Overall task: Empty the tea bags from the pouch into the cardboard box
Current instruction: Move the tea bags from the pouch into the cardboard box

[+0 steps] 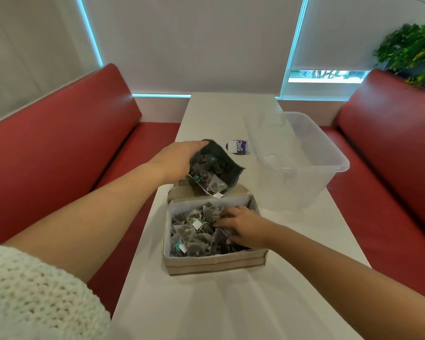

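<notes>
My left hand (176,158) grips a dark pouch (231,168) by its far end and tilts it, mouth down, over the back edge of the cardboard box (214,262). Tea bags (212,184) with white tags show inside the pouch mouth. The box sits on the white table and holds several pyramid tea bags (192,229). My right hand (243,227) lies palm down inside the box on the right side, fingers spread over the tea bags.
A clear plastic tub (329,158) stands on the table to the right, behind the box. A purple and white label (238,147) lies beyond the pouch. Red bench seats (71,133) flank the narrow white table (206,303) on both sides.
</notes>
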Tool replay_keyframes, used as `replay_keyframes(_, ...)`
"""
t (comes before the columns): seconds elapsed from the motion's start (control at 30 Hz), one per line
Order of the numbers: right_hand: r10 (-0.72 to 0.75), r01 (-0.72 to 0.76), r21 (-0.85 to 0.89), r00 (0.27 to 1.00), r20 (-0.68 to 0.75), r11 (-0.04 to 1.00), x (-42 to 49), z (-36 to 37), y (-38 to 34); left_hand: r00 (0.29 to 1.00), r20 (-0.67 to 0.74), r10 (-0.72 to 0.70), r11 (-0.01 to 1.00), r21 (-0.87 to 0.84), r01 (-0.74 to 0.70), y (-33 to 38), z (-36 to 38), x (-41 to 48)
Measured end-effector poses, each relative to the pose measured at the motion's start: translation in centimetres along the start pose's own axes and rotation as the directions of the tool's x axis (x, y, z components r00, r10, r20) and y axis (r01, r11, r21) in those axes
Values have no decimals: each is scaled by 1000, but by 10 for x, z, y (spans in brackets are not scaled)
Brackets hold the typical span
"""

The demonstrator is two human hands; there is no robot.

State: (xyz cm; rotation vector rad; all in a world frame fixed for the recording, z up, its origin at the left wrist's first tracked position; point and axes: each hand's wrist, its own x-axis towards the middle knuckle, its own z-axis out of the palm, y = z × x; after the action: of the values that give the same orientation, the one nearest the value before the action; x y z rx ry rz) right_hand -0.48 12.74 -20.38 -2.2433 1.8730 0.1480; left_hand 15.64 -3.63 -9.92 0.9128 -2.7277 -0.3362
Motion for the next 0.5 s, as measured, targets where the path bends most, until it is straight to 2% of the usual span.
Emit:
replay_keyframes(0.1,-28,27,-2,994,-102,1000,-11,-18,0,1000,-10,7,1000,-16,-7,1,-1,-3)
replay_keyframes(0.17,-43,64,79,970,-240,995,-16,-35,-4,1000,-11,20,999,-28,-20,2,-1,-4)
replay_keyframes(0.23,-28,114,182,909,-416,977,-16,-52,-10,999,-12,31,999,-36,-31,2,-1,-4)
replay_keyframes(0.3,-5,121,188,852,-524,975,-4,-63,-16,1000,-8,27,999,-42,-28,1,0,-3)
replay_keyframes(0.37,32,71,184,861,-507,980,19,-67,-21,1000,3,18,999,-50,-18,1,1,-3)
replay_keyframes(0.5,219,-166,225,947,-236,960,74,-72,-21,1000,14,19,998,-62,-18,2,2,-4)
